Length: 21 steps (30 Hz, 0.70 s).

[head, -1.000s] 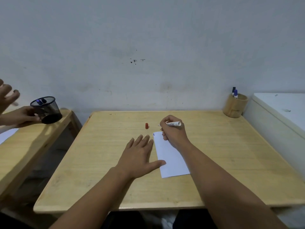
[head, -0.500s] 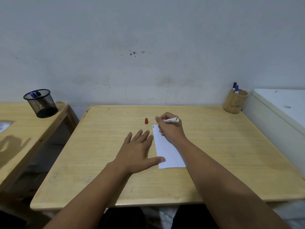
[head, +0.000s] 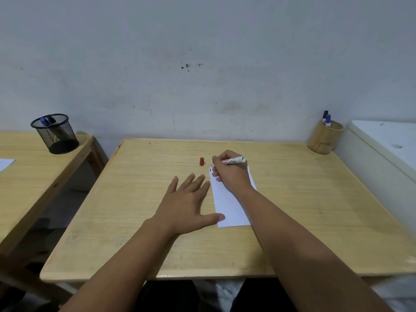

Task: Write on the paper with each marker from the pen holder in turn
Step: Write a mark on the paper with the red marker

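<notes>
A white sheet of paper point(head: 229, 206) lies on the wooden table point(head: 304, 210), with a short blue mark at its top left corner. My right hand point(head: 231, 174) grips a white marker with red lettering point(head: 234, 161), its tip hidden at the paper's top edge. The red cap point(head: 202, 161) stands on the table just left of that hand. My left hand point(head: 186, 203) lies flat with fingers spread, its thumb pressing the paper's lower left edge. A wooden pen holder point(head: 324, 140) at the table's far right corner holds two markers, one with a blue cap.
A second wooden table point(head: 27, 176) stands to the left, separated by a gap. On it sit a black mesh pen cup point(head: 55, 134) with markers and a corner of paper point(head: 5, 164). A white cabinet point(head: 387, 149) abuts the right side. A grey wall runs behind.
Another person's hands, which held the mesh cup at the left, have left the view and the cup now stands on the left table. My own hands have barely moved.
</notes>
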Each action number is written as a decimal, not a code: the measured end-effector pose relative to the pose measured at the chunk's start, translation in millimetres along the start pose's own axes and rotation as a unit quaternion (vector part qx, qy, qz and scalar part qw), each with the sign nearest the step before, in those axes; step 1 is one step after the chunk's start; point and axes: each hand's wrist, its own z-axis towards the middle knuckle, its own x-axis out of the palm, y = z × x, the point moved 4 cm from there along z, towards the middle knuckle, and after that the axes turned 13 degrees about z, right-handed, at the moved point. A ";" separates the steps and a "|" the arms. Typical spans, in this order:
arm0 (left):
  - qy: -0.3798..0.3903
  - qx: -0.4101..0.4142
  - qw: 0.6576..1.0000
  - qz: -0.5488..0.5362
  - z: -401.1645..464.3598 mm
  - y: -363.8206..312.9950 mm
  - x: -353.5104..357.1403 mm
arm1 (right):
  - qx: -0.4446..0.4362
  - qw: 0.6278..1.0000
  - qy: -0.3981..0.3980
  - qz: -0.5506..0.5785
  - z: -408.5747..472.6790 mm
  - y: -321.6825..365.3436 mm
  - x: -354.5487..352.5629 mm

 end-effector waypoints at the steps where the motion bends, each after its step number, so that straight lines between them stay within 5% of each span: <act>1: 0.001 -0.002 1.000 -0.001 -0.3 -0.1 -0.5 | 0.000 1.000 -0.005 0.001 -0.7 -0.1 -0.5; 21: 0.029 -0.043 0.999 0.009 -5.1 -1.6 -5.1 | 0.013 1.000 -0.014 0.000 2.1 -5.4 -0.2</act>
